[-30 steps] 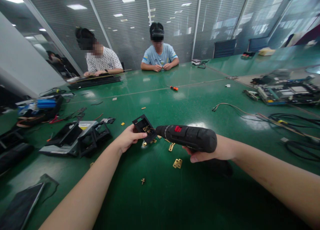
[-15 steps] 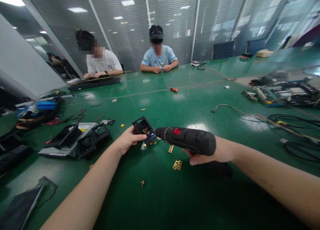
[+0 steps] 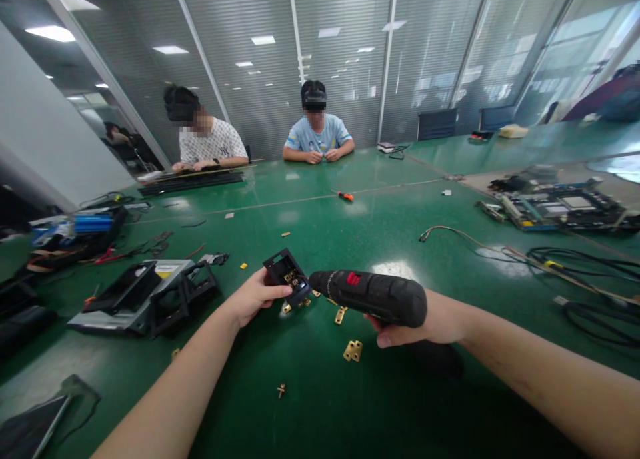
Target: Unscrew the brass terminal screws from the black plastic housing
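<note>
My left hand (image 3: pixel 253 296) is closed on a small black housing (image 3: pixel 280 264), thumb over its near edge. Inside the housing sit brass-coloured terminal pieces (image 3: pixel 290 276). My right hand (image 3: pixel 400 331) wraps round the grip of a black cordless drill (image 3: pixel 370 295) with a red switch on top. The drill's nose points left into the housing; whether its bit touches a screw I cannot tell. Below the drill lie flat brass plates (image 3: pixel 353 351), and another brass plate (image 3: pixel 339 316) is just under its nose. Small copper-coloured screws (image 3: pixel 281 390) rest nearer to me.
Black frames (image 3: pixel 183 298) and a grey-black panel part (image 3: pixel 125 296) lie at left. A circuit board (image 3: pixel 565 202) and black cables (image 3: pixel 590 266) are at right. An orange screwdriver (image 3: pixel 345 196) lies farther back. Two people sit across the green table (image 3: pixel 320 392).
The view has tilted up slightly, so the far table and people appear lower. Both hands keep their holds, with the drill still pointed at the housing.
</note>
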### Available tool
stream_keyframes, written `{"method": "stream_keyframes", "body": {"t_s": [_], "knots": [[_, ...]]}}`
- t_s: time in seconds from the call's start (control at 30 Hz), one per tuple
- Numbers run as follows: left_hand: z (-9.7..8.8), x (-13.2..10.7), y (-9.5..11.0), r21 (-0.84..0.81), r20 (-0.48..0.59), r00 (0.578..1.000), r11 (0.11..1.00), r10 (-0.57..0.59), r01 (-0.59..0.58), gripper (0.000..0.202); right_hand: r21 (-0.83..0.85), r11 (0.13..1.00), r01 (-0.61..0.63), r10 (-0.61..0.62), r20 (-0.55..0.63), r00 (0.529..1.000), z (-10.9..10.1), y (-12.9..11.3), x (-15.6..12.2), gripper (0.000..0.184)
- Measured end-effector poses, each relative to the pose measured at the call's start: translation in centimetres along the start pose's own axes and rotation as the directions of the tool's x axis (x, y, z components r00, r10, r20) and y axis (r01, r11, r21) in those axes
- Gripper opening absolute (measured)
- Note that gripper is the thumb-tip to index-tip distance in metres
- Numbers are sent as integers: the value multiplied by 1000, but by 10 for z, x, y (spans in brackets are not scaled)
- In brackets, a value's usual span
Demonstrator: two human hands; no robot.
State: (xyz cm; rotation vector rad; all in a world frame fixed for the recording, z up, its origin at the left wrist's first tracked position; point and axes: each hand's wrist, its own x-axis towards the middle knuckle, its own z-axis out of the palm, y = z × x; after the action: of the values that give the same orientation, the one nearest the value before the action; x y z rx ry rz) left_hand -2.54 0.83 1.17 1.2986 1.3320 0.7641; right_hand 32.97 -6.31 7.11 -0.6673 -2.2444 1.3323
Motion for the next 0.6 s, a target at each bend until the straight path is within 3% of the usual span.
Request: {"method": "stream_keyframes", "body": {"t_s": [0.13, 0.3, 0.47, 0.6], "knots": [[0, 0, 0, 3, -1, 1000, 1000, -3, 3, 70, 20, 1000, -13, 13, -11, 1000, 1, 2, 0, 79], [2, -1, 2, 43, -16, 1000, 999, 3, -2, 67, 71, 996, -50, 51, -13, 999, 0, 9, 1, 43], [1, -1, 3, 37, -20, 1000, 999, 8, -7, 67, 40, 997, 69, -69, -12, 998, -3, 8, 4, 71], [0, 0, 4, 37, -18, 1000, 999, 2, -1, 69, 17, 995, 101, -101, -8, 995, -3, 5, 4, 76]]}}
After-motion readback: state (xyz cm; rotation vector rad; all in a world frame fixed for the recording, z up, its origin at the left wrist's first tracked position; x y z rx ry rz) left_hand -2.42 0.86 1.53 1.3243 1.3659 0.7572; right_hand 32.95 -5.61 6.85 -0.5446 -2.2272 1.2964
